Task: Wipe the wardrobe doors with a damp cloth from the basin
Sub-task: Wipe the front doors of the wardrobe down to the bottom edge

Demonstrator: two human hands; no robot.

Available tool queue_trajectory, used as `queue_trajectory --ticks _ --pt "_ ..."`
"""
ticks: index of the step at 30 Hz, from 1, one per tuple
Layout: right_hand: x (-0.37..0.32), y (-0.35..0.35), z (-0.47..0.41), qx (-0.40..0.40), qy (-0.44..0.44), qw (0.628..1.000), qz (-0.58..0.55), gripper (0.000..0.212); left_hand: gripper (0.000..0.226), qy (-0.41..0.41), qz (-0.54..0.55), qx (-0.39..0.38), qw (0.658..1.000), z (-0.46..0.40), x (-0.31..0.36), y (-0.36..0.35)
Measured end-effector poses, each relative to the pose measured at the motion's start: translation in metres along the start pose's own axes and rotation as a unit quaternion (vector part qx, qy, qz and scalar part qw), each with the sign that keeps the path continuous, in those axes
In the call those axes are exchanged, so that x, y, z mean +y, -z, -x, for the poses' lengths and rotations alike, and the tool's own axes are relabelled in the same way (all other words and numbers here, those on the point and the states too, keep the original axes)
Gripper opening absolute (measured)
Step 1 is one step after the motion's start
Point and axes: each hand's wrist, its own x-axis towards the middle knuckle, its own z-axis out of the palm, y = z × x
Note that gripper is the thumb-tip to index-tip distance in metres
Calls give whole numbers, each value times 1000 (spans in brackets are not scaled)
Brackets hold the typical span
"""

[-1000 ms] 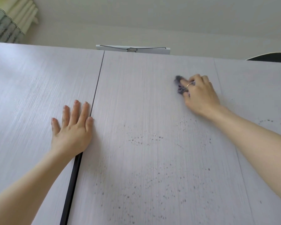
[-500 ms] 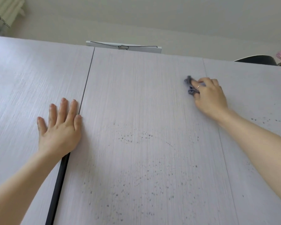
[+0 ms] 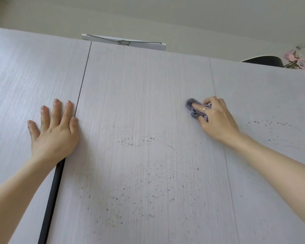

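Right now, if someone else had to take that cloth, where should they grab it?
Probably the bunched end of the cloth sticking out past the right hand, coming from the left. The rest is tucked under the fingers, pressed against the door.

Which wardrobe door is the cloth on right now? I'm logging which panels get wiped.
The middle door: the right hand presses the grey cloth near its right edge. The left hand lies flat on the left door.

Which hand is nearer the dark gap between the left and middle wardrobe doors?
Left. The left hand lies flat with its thumb side right at the dark gap; the right hand grips the cloth far across the middle door.
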Motion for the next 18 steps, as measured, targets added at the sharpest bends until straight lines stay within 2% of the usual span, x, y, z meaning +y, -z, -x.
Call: queue_trajectory --ticks 2,3,4,6,9,11,12,13,15,16,17,18 --pt "-3 -4 -18 26 -110 993 -26 37 50 -4 2 -3 1000 1 -1 0" --pt "-9 -6 -18 38 -115 993 -18 36 49 -8 3 -3 1000 2 -2 1" --pt "-16 -10 -10 54 -87 995 -1 35 49 -12 3 -4 1000 2 -3 1" --pt "-36 -22 29 68 36 997 8 36 49 -16 4 -8 1000 6 -8 1" --pt "-51 -30 84 3 241 970 18 45 50 -19 6 -15 1000 11 -13 0" --pt "-39 -22 78 -28 298 953 36 45 50 -19 3 -19 1000 13 -14 0" --pt "-33 -19 68 -16 289 956 49 43 50 -18 2 -21 1000 15 -14 1" --pt "-27 -15 58 6 239 969 58 42 50 -18 4 -25 1000 16 -13 1" --pt "-23 -13 41 55 54 996 49 42 50 -15 2 -29 999 19 -14 1" --pt "-28 -14 39 70 -44 996 37 43 50 -16 -3 -29 999 21 -14 1" --pt "-37 -17 41 84 -96 992 26 42 49 -17 -6 -28 999 21 -14 1" --pt "-48 -23 48 94 -93 991 20 42 49 -17 -6 -28 999 21 -14 1"
